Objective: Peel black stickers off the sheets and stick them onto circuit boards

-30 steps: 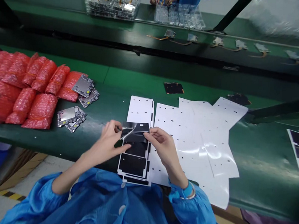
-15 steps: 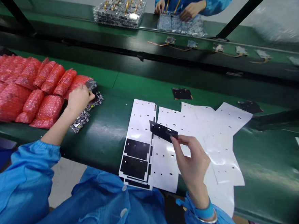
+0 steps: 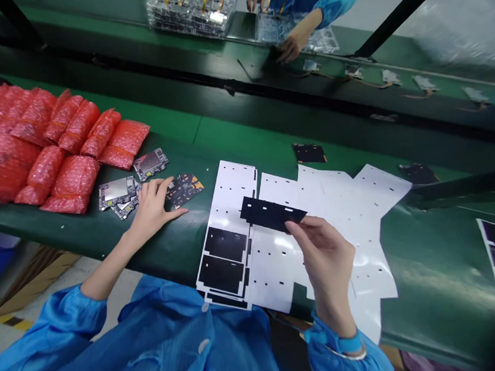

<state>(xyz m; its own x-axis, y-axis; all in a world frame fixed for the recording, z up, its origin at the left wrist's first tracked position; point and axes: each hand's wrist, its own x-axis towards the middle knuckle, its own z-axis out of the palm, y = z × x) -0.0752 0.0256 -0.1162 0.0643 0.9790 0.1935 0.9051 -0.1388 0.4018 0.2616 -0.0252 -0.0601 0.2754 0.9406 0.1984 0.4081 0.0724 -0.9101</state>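
My left hand (image 3: pixel 155 206) is over the bench with thumb and fingers spread. Its fingertips are at the left edge of a dark circuit board (image 3: pixel 186 190) with orange patches; whether they touch it I cannot tell. Beside that hand lie several silver-shielded circuit boards (image 3: pixel 117 190). Between thumb and fingers, my right hand (image 3: pixel 325 256) pinches a black adhesive sheet (image 3: pixel 268 214) with small cut-outs. The sheet is held above a white backing sheet (image 3: pixel 235 179), which carries black stickers (image 3: pixel 226 244) on its lower half. More white backing sheets (image 3: pixel 339 203) spread out to the right.
Red bubble-wrapped packs (image 3: pixel 76 185) fill the left of the green bench. Dark boards (image 3: pixel 309 153) lie behind the white sheets. Across the partition, a co-worker's hand (image 3: pixel 294 44) reaches over boards with ribbon cables. A black post (image 3: pixel 472 184) juts in at right.
My left hand has moved right and down from the boards by the red packs; a dark board now lies by its fingers. The black sheet is turned flatter. The co-worker's hand has reached forward.
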